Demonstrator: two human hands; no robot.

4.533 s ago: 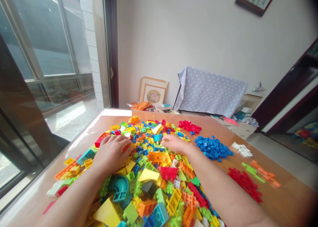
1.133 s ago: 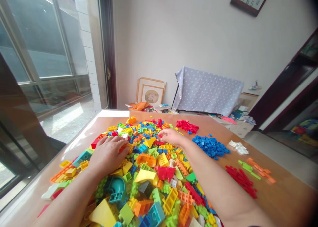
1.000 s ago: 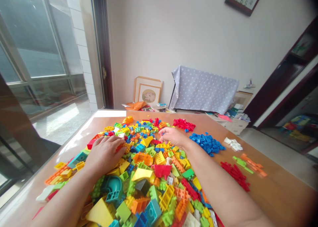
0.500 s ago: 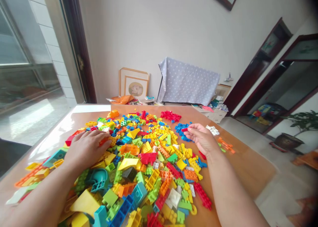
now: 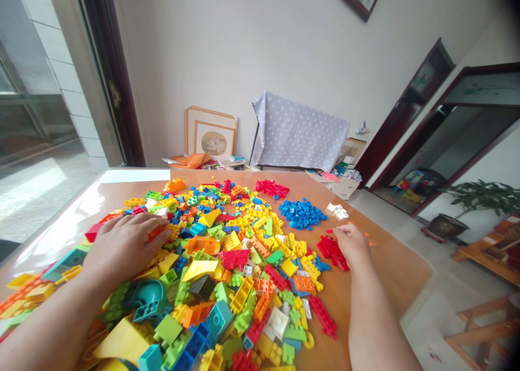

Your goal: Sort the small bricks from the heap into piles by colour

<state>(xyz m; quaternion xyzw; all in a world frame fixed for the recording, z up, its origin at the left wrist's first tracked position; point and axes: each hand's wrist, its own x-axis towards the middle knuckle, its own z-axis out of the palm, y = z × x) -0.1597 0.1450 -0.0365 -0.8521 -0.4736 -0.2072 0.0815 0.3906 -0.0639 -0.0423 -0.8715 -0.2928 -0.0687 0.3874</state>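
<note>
Left hand: the left hand (image 5: 128, 243) is palm down at the left part of the mixed pile (image 5: 244, 292), its fingers a little bent; an orange piece (image 5: 157, 232) shows between thumb and fingers, but I cannot tell if it is gripped.
Right hand: the right hand (image 5: 352, 243) pinches a small red piece (image 5: 329, 230) at its fingertips, above the near red pile (image 5: 332, 252).
Mixed pile: bricks of many colours, spread on the brown table (image 5: 385, 273).
Blue pile: the blue pile (image 5: 303, 214) lies between the far red pile (image 5: 272, 188) and the near red pile.
White pieces: the white pieces (image 5: 338, 211) lie just beside the blue pile.
Behind table: a dotted cloth (image 5: 300, 132) hangs near a framed picture (image 5: 213, 143).
</note>
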